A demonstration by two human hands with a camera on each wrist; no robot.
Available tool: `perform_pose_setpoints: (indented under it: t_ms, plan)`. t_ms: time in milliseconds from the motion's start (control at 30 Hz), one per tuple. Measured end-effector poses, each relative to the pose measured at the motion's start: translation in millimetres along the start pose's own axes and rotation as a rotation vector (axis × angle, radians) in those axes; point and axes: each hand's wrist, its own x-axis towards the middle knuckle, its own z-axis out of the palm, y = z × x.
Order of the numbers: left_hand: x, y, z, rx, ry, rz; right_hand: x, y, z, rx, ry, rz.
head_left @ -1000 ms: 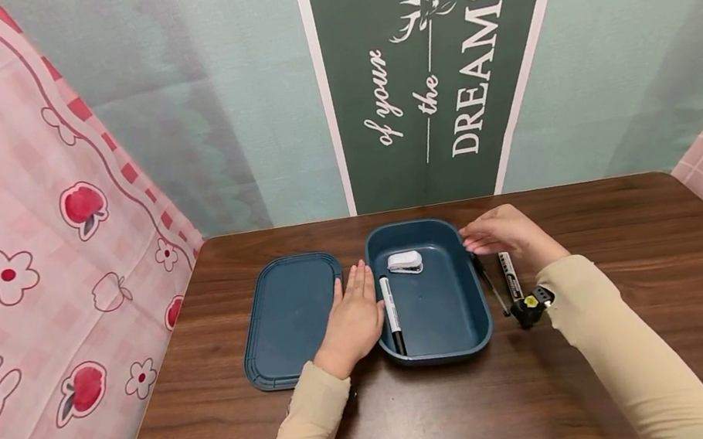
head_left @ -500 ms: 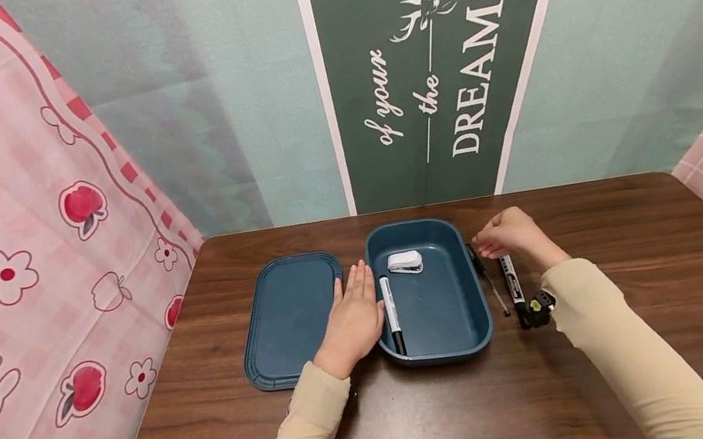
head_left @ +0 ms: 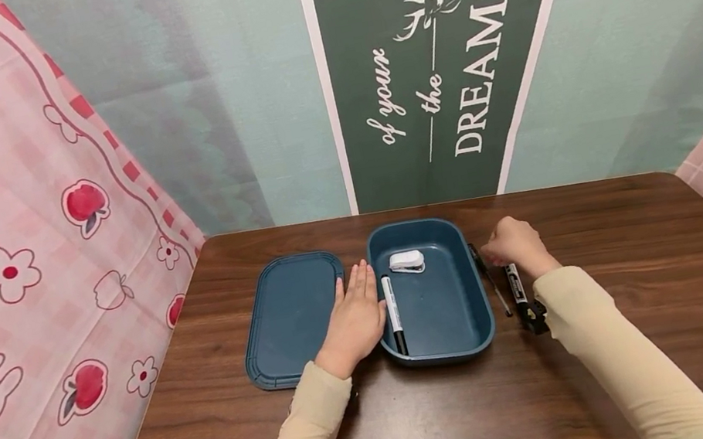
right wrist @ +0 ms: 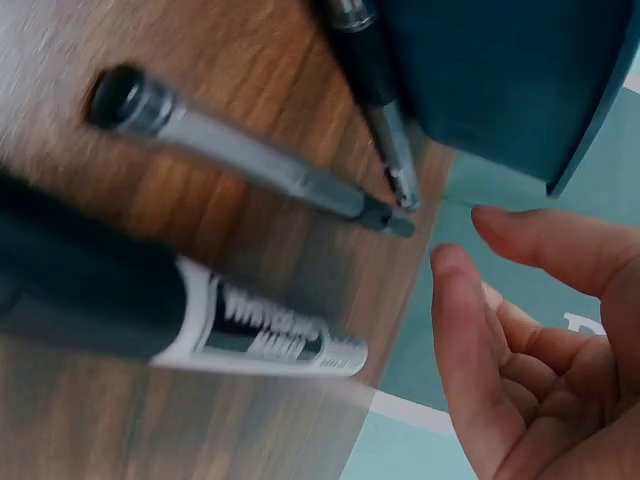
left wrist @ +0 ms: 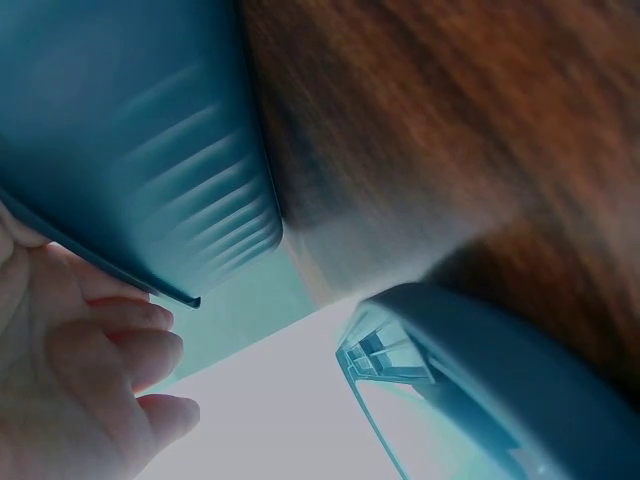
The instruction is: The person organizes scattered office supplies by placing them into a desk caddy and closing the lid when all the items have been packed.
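Observation:
A blue plastic box (head_left: 437, 306) holds a small white stapler (head_left: 407, 262) and a white-and-black marker (head_left: 394, 314). My left hand (head_left: 354, 325) lies with fingers straight against the box's left wall. To the right of the box, my right hand (head_left: 517, 247) hovers over the pens and holds nothing. In the right wrist view its thumb and forefinger stand apart, the other fingers curled. Near those fingertips lie a slim grey pen (right wrist: 260, 155), a black pen (right wrist: 375, 80) by the box, and a second marker (right wrist: 270, 330), white with a dark cap.
A blue lid (head_left: 294, 316) lies flat on the wooden table (head_left: 444, 423), left of the box and partly behind my left hand. Curtains hang behind the table's far edge, and a pink patterned cloth (head_left: 49, 265) hangs at the left.
My right hand has moved from the box's right rim a little to the right and nearer to me, above the pens and marker. The left hand has stayed in place.

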Motion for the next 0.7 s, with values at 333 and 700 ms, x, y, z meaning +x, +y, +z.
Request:
perform_pose_setpoints:
  t_ms: [333, 700]
  plan:
    - [-0.2, 0.3, -0.9, 0.002, -0.004, 0.002, -4.1, 13, -4, -0.076, 0.044, 0.091]
    - [0.0, -0.2, 0.8, 0.018, 0.025, 0.015, -5.8, 18, -3, -0.110, -0.008, 0.127]
